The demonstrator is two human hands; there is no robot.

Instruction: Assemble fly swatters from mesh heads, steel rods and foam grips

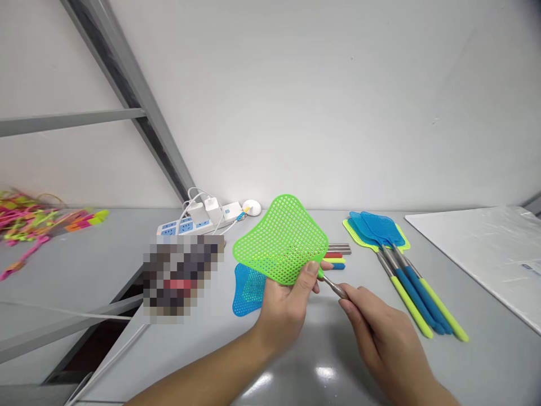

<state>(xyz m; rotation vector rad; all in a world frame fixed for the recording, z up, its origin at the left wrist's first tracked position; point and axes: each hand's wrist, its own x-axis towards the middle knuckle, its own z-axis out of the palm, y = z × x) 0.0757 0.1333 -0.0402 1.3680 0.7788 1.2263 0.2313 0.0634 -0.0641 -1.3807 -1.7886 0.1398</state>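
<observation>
My left hand (287,307) is closed on the lower edge of a green mesh fly-swatter head (281,239), holding it up above the grey table (190,338). My right hand (376,327) pinches a thin metal rod (336,288) whose tip meets the neck of the green head. A blue mesh head (247,290) lies flat on the table just left of my left hand. Behind my hands lie a few short handles (336,258) in red, yellow and blue, with metal rods beside them.
Several finished swatters (397,265) with blue and green heads and handles lie to the right. A white plastic-covered sheet (486,248) lies far right. A power strip (190,224) with chargers sits by the wall. Colourful parts (38,220) are piled far left. A gap (105,332) opens between tables.
</observation>
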